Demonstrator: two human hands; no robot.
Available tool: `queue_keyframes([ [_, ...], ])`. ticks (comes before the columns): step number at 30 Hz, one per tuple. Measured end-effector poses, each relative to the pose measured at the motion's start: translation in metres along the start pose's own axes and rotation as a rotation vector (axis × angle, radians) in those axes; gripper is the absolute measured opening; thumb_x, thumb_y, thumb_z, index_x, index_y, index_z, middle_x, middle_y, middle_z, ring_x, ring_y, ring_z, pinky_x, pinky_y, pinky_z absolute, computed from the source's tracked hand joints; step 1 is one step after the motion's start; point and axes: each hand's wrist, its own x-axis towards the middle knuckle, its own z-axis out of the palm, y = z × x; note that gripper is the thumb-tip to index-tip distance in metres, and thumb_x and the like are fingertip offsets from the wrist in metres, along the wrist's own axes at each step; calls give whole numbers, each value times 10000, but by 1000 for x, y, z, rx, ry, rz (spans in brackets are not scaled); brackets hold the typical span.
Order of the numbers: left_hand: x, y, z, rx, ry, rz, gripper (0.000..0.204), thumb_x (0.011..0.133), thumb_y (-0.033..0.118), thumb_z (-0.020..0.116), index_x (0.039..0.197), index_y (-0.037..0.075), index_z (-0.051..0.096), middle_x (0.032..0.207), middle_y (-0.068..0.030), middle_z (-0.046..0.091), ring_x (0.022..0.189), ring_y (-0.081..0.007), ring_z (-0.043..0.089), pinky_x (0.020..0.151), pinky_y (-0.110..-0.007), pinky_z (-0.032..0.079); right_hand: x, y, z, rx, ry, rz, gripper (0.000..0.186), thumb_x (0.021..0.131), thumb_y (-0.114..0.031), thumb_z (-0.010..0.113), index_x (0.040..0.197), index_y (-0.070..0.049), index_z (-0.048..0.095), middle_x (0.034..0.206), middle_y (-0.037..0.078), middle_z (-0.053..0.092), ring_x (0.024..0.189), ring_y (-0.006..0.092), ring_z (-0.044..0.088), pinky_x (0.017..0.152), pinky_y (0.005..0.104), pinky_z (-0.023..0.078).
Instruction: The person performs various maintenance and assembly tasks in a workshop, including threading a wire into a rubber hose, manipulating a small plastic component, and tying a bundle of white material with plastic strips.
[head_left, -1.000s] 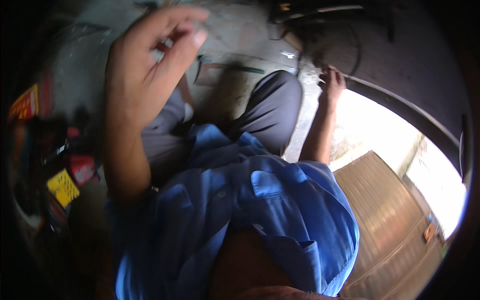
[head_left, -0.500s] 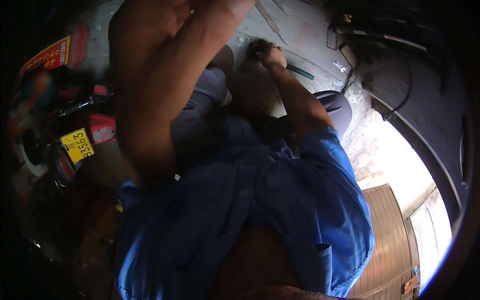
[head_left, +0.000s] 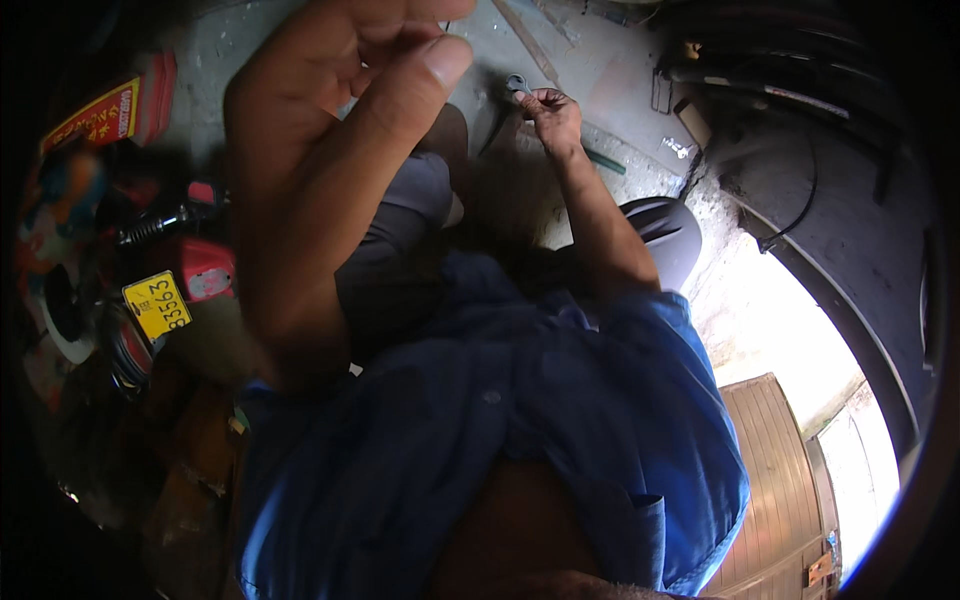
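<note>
My left hand (head_left: 335,95) is raised close to the camera, its fingers curled and its thumb nearly meeting the forefinger. The top edge cuts off part of it, so anything it grips is hidden. Farther off, over the floor, my right hand (head_left: 557,122) pinches a small metal wrench (head_left: 516,83) whose round ring end shows beyond the fingertips. Behind my right wrist a green strip (head_left: 605,162) lies on the grey floor.
A long flat metal bar (head_left: 527,42) lies on the floor ahead. Shiny small tools (head_left: 677,148) rest at right, beside a large dark panel (head_left: 850,200). To the left stand a red motorbike part with a yellow plate (head_left: 157,305) and a red packet (head_left: 110,112).
My right hand has lifted and turned, and the wrench's ring end now shows in its fingers. My left hand has come down slightly, bringing its thumb and fingers into view.
</note>
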Motion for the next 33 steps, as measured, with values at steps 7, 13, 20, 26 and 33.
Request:
queue_keyframes([
  [7, 15, -20, 1, 62, -61, 122, 290, 966, 88, 642, 1247, 14, 648, 1038, -39, 681, 960, -91, 609, 850, -223, 462, -126, -209, -5, 335, -65, -350, 190, 860, -113, 813, 932, 24, 702, 759, 12, 675, 671, 55, 580, 605, 202, 456],
  [13, 15, -12, 18, -14, -248, 43, 294, 959, 61, 656, 1246, 0, 638, 1018, -26, 682, 947, -75, 612, 864, -224, 483, -169, -257, -15, 274, 12, -575, 194, 832, -95, 836, 925, 24, 714, 766, 7, 681, 688, 59, 584, 625, 207, 476],
  [20, 21, -8, 31, -129, -329, 143, 238, 962, 1, 617, 1197, -22, 647, 979, -20, 670, 874, -69, 606, 815, -230, 511, -185, -269, -23, 194, 138, -819, 233, 817, -112, 843, 966, 17, 719, 837, 31, 696, 725, 83, 626, 639, 219, 495],
  [26, 31, -9, 40, -167, -389, 197, 268, 962, -26, 583, 1224, -19, 639, 1004, -25, 671, 881, -75, 609, 801, -233, 513, -191, -265, -34, 213, 176, -818, 225, 827, -76, 821, 1014, 6, 728, 873, 34, 697, 747, 79, 620, 659, 222, 499],
  [33, 28, 3, 54, -74, -363, 106, 236, 894, -25, 665, 1124, 11, 697, 972, -29, 680, 890, -85, 638, 800, -229, 514, -198, -266, -54, 306, 87, -585, 190, 881, -101, 780, 1022, 11, 720, 880, 34, 707, 731, 72, 626, 646, 206, 492],
])
